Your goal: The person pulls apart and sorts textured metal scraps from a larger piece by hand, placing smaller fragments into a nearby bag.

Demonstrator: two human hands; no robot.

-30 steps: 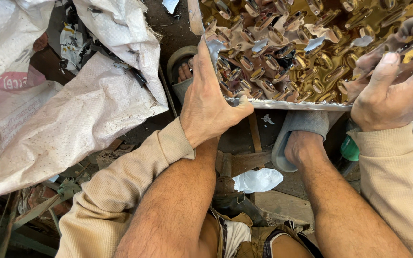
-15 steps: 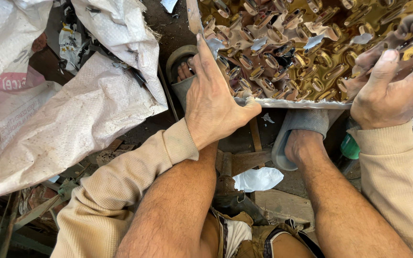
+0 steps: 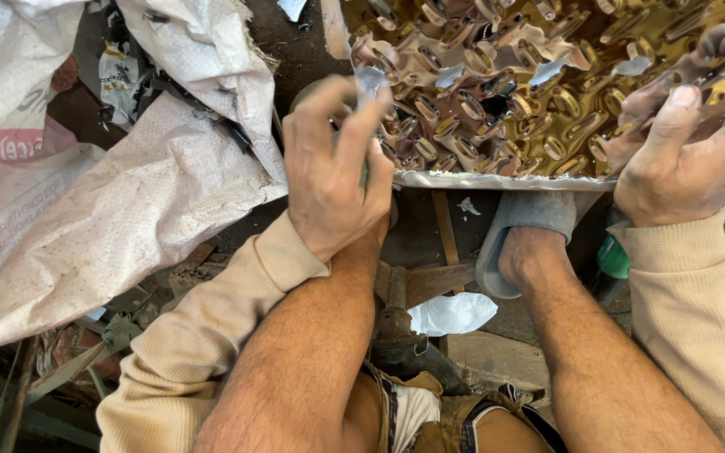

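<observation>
A shiny gold metal sheet (image 3: 547,92) with rows of pressed oval shapes and torn bits of clear film lies in front of me at the top. My left hand (image 3: 329,176) hovers just off its lower left corner, with the fingertips pinched on a small silvery scrap of film (image 3: 371,81). My right hand (image 3: 681,155) grips the sheet's right side, with the thumb lying on top of the surface. My bare knees and forearms in cream sleeves fill the bottom of the view.
Large white woven sacks (image 3: 111,193) are piled at the left. Under the sheet my foot wears a grey slipper (image 3: 530,222). A white plastic scrap (image 3: 455,312) and a rusty metal post (image 3: 396,319) lie on the dirty floor; a green object (image 3: 612,256) sits at right.
My left hand has lifted off the sheet's lower left edge and drawn back toward me, fingers now pinched together on a scrap of film. The right hand keeps its grip.
</observation>
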